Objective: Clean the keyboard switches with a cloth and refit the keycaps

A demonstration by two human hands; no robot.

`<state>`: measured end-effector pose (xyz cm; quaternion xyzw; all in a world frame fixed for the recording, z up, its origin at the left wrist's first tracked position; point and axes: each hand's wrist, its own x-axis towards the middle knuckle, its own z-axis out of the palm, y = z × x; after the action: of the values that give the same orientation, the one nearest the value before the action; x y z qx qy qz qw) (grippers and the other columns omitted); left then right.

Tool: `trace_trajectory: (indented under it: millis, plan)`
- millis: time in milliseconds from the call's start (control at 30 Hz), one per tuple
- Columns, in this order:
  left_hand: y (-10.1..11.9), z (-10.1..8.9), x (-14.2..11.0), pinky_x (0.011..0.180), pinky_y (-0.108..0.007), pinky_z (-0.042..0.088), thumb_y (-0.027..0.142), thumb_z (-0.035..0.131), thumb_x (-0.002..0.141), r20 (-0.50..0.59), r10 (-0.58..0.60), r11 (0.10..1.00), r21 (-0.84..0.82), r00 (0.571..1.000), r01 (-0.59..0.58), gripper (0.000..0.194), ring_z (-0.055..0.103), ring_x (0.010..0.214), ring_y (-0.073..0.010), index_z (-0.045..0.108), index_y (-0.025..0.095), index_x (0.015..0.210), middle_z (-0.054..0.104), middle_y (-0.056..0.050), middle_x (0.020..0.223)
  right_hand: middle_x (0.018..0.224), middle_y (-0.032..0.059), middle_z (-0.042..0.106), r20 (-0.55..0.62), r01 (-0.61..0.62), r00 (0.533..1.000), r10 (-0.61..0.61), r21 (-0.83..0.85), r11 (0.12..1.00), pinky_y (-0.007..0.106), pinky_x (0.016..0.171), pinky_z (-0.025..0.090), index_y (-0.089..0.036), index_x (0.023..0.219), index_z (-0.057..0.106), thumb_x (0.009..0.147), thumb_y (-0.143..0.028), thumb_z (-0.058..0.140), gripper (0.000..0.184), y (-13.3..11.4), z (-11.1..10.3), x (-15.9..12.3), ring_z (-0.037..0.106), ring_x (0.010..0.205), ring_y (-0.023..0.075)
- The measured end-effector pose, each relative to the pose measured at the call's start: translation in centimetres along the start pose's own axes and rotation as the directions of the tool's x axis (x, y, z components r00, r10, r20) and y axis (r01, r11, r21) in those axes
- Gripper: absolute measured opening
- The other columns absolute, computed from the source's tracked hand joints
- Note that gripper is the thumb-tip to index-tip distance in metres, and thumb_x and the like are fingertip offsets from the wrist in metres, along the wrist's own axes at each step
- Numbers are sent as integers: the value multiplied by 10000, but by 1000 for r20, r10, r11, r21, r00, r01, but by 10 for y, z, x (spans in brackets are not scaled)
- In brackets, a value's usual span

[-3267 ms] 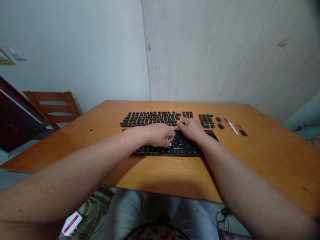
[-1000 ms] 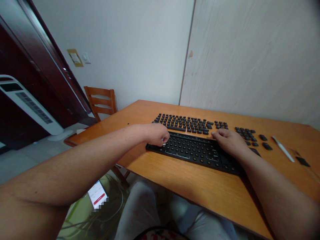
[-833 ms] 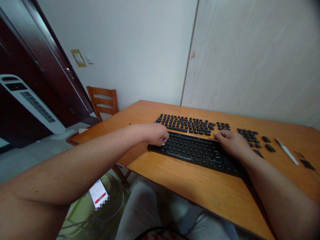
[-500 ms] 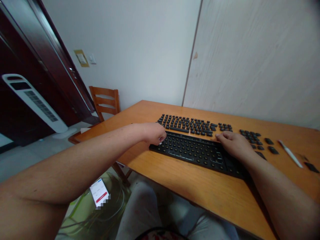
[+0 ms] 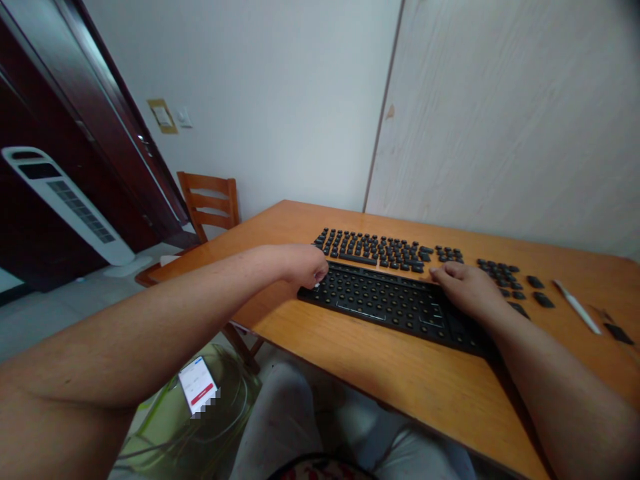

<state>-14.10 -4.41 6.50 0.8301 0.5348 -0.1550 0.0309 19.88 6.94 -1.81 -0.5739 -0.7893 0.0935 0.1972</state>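
Observation:
A black keyboard base (image 5: 380,301) without its keycaps lies on the table, its rows of round key posts bare. Over its left end is my left hand (image 5: 306,265), fingers closed in a pinch; a small white bit (image 5: 317,285) shows beneath them, too small to name. My right hand (image 5: 463,285) lies across the right part of the keyboard with its fingers curled at the far edge, gripping it. Just beyond the keyboard, loose black keycaps (image 5: 383,249) are laid out in rows, with the long space bar (image 5: 357,259) among them.
Further right on the wooden table (image 5: 320,353) are more keycaps (image 5: 500,273), a white pen-like stick (image 5: 577,308) and a small black piece (image 5: 619,333). A phone (image 5: 199,385) lies below at left. Behind stand a chair (image 5: 209,200) and a white tower fan (image 5: 70,207).
My left hand has shifted very slightly left along the keyboard's left end, still pinched. The right hand keeps its place on the keyboard.

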Motion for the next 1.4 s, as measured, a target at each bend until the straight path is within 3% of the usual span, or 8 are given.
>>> trace_trajectory:
  millis: [300, 433, 667, 1000, 1167, 1400]
  plan:
    - [-2, 0, 2, 586, -262, 349, 186, 631, 686, 18, -45, 999, 18, 999, 45, 216, 551, 655, -155, 763, 223, 853, 718, -27, 806, 676, 32, 618, -4, 2, 1000, -2, 5, 1000, 303, 566, 334, -222, 655, 580, 895, -547, 426, 433, -4, -2, -3, 565, 675, 206]
    - [2, -8, 5, 594, -266, 351, 194, 633, 698, -41, -15, 1000, 10, 999, 16, 216, 550, 645, -153, 763, 208, 869, 715, -28, 801, 686, 42, 623, -11, 9, 1000, -9, -19, 1000, 305, 568, 332, -223, 655, 588, 894, -528, 428, 419, -5, -2, -3, 562, 678, 210]
    - [39, -20, 26, 599, -255, 357, 185, 613, 726, -125, 121, 987, -94, 985, -134, 172, 551, 652, -137, 747, 202, 832, 693, -10, 774, 692, 44, 629, -27, -10, 1000, 10, -12, 1000, 296, 557, 318, -227, 654, 581, 890, -523, 429, 408, -10, -2, -3, 552, 655, 200]
    - [96, -23, 65, 691, -256, 431, 180, 633, 741, -216, 285, 930, -173, 934, -324, 174, 613, 751, -159, 747, 203, 870, 708, -25, 837, 699, 46, 641, -46, -21, 999, 20, -17, 1000, 271, 565, 316, -222, 661, 582, 900, -501, 431, 398, -19, -2, -3, 553, 682, 188]
    - [110, -23, 73, 682, -270, 432, 190, 615, 749, -227, 350, 914, -127, 909, -384, 177, 611, 749, -175, 744, 211, 868, 706, -36, 848, 704, 45, 653, -54, -17, 998, 17, -4, 1000, 264, 565, 312, -217, 668, 589, 906, -482, 448, 383, -22, -2, -4, 548, 681, 181]
    - [117, -26, 68, 604, -270, 392, 194, 597, 752, -168, 331, 934, -82, 929, -348, 184, 580, 688, -168, 749, 225, 850, 699, -35, 827, 731, 51, 655, -57, -16, 998, 17, 14, 1000, 274, 576, 304, -219, 695, 605, 906, -462, 451, 356, -23, -3, -4, 553, 701, 188]
